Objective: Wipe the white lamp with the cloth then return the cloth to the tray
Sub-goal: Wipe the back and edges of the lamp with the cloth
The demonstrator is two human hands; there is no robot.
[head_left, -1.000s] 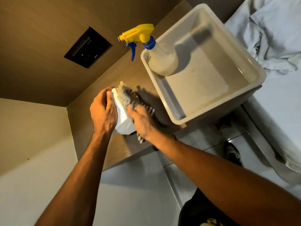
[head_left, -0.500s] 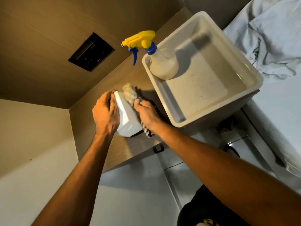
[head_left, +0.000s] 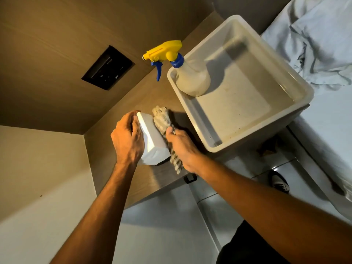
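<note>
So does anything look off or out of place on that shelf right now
One thing: the tray juts out past the shelf's front edge, with the spray bottle leaning in its far corner. No spills or damage show. The left hand steadies the lamp while the right hand presses the cloth to its side.

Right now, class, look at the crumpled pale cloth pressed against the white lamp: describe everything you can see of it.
The crumpled pale cloth looks like soft, nubby fabric, off-white at its bunched upper end and grey-and-white checked where its tail hangs below the hand. The right hand grips it around the middle and holds its bunched end against the right side of the white boxy lamp, which the left hand steadies from the other side. It lies above the wooden shelf top, outside the white plastic tray.
</note>
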